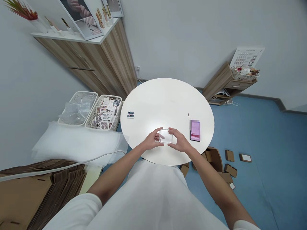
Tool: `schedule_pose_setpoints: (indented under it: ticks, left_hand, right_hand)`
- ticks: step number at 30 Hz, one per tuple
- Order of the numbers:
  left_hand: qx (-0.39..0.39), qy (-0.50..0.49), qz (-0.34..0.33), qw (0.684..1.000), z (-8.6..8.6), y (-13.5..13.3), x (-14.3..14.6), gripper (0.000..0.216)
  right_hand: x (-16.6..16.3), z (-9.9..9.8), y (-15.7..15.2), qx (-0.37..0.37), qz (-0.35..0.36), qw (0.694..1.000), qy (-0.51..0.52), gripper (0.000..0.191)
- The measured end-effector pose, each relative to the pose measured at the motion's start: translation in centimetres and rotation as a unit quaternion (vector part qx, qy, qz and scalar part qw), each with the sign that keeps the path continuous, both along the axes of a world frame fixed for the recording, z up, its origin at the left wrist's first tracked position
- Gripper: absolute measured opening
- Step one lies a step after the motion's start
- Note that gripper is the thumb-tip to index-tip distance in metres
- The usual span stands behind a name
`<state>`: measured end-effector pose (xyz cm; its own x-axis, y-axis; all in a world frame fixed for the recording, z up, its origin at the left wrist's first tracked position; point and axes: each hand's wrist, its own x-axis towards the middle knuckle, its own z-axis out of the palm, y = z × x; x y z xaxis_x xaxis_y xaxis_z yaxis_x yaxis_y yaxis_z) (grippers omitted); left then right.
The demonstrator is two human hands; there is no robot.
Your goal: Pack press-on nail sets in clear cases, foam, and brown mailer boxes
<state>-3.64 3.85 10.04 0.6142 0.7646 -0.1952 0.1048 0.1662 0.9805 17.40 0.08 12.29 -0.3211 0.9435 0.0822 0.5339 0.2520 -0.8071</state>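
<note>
Together, both half-curled hands hold a clear box between them.

A white round table bears a phone and patterned card.

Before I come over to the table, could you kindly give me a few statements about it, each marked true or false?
1. The left hand and the right hand both hold the clear box. True.
2. The phone lies to the left of both hands. False: it lies to their right.
3. The small patterned card lies on the white table. True.
4. The phone's screen is dark. False: it is lit, mostly pink.
5. The basket of cards stands left of the table. True.
</note>
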Motion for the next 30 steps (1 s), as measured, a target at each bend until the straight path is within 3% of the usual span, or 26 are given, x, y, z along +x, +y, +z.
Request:
schedule_pose_setpoints:
  ticks: [5,13,30]
  left_hand:
    - [-0.011,-0.018,-0.005,1.0,0.3,0.1,0.1,0.098]
    - [0.001,-0.03,-0.001,1.0,0.6,0.2,0.5,0.085]
    - [-0.09,-0.096,0.017,0.991,1.4,0.0,1.0,0.086]
  right_hand:
    - [0.0,-0.1,-0.2,-0.007,0.002,1.0,0.008,0.065]
    - [0.2,-0.2,0.0,0.024,-0.003,1.0,-0.006,0.064]
    - [0.7,-0.6,0.6,0.097,-0.003,0.995,0.002,0.059]
